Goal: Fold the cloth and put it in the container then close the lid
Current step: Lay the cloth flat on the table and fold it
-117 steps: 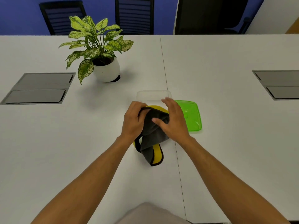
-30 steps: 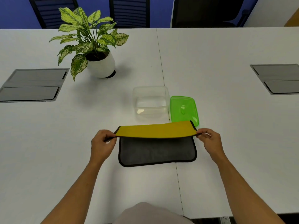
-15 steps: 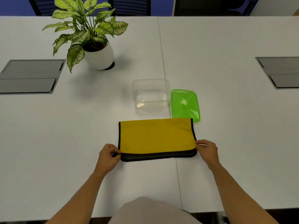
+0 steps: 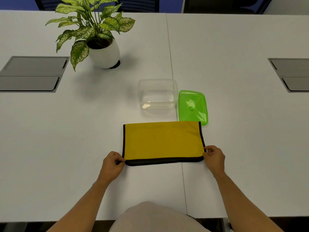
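We see the clear container (image 4: 157,96) empty, its green lid (image 4: 192,107) lying beside it. Before them the folded cloth (image 4: 163,142) lies flat; left hand (image 4: 112,164) and right hand (image 4: 214,158) pinch its near corners.

A single head-worn view looks forward and steeply down at the white desk (image 4: 234,47) from close above its near edge; chairs (image 4: 138,4) sit at twelve o'clock.

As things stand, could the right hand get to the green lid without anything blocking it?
Probably yes. The right hand pinches the cloth corner, and the lid lies just beyond it on bare table, nothing between; it would have to release the cloth first.
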The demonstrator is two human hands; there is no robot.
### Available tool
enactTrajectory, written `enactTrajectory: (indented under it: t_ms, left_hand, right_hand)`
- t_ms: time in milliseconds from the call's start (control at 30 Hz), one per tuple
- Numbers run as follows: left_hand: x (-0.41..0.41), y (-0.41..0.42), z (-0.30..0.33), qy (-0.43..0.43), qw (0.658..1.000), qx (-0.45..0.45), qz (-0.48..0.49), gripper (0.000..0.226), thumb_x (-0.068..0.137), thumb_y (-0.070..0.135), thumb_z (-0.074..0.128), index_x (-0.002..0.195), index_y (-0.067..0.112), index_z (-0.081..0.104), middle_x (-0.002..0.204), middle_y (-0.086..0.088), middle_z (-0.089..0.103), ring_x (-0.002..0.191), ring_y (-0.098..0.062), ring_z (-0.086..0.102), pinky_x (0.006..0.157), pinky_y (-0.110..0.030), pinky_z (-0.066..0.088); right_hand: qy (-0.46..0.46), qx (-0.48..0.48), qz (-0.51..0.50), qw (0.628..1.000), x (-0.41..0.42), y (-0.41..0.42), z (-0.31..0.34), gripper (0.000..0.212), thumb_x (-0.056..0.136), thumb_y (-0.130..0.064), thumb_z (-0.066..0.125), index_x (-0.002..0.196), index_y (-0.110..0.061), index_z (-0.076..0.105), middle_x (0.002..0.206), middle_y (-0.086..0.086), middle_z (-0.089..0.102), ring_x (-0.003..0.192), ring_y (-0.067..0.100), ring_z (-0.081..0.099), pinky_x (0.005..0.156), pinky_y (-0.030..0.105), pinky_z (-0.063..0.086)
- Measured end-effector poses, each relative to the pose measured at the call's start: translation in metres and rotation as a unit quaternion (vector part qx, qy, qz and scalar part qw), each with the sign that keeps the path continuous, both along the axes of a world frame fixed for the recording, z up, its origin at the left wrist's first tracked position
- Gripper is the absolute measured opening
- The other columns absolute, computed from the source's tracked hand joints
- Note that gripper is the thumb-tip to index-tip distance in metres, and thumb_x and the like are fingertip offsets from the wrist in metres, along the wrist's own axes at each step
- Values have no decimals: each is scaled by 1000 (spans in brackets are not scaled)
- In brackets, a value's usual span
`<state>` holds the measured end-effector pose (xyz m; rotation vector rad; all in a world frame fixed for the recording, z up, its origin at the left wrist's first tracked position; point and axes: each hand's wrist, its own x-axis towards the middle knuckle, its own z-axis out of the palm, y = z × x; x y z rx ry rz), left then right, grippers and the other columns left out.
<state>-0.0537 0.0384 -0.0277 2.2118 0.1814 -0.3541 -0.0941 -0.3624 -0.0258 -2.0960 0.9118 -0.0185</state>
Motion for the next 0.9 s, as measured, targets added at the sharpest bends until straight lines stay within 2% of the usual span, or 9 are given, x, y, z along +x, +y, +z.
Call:
enactTrajectory:
  t_ms: [133,233,333,400,500,600,633,733,900]
  left_hand:
    - [-5,-3,-2,11,1000,-9,9,27,77,-9,69,72,18,66,89,-6,58,80,-19,62,72,-14,45]
    - [-6,-6,-5,47,998,-31,36,14,79,3,72,85,14,66,96,-6,60,85,-19,61,81,-26,49]
    - [-4,-11,-7,89,993,-35,73,28,83,24,72,105,15,57,94,-6,65,85,-22,65,79,-31,50]
    - [0,-14,-7,108,988,-31,104,35,84,28,71,109,12,52,87,-10,68,78,-23,68,79,-36,53]
    - [9,-19,-8,145,980,-14,133,29,85,24,70,100,1,60,81,-16,70,69,-25,68,74,-38,57]
    - [16,-24,-7,205,964,-56,162,28,89,19,66,98,-7,60,81,-20,68,61,-24,66,53,-29,56]
    - [17,-24,-7,224,955,-77,178,27,90,18,64,99,-7,59,83,-21,67,62,-25,66,51,-29,56]
    - [20,-24,-9,251,936,-122,212,18,92,16,61,93,-1,56,89,-24,67,64,-28,67,58,-35,60]
    - [21,-22,-12,249,929,-146,233,13,90,10,63,83,3,54,94,-24,67,69,-29,69,71,-37,59]
  right_hand:
    - [1,-21,16,1000,-5,4,-3,25,81,10,58,104,3,65,92,14,58,80,28,57,72,31,44]
    - [13,-13,21,1000,-3,6,-5,27,83,7,57,109,1,62,97,19,60,82,29,58,72,32,46]
    - [20,-6,11,1000,-2,8,-5,35,85,-4,64,119,-2,54,95,19,59,82,28,58,80,41,53]
    - [26,5,2,1000,-2,8,-4,38,86,-6,65,121,-1,51,86,16,60,77,27,57,77,35,50]
    - [36,6,-7,999,-2,6,-5,34,85,-8,68,115,1,56,85,18,64,77,29,59,76,31,47]
    - [50,4,-12,999,-2,4,-5,32,83,-12,71,111,-1,60,92,20,68,80,30,62,79,34,49]
    - [56,6,-14,998,-2,4,-5,32,82,-13,72,110,-2,60,91,17,68,80,28,61,79,35,50]
    - [65,12,-22,998,-2,4,-5,28,81,-12,72,106,-4,62,92,16,69,83,30,64,81,39,53]
    - [58,28,-49,997,-5,1,-9,22,80,-7,71,99,-10,62,86,15,70,79,33,68,79,47,58]
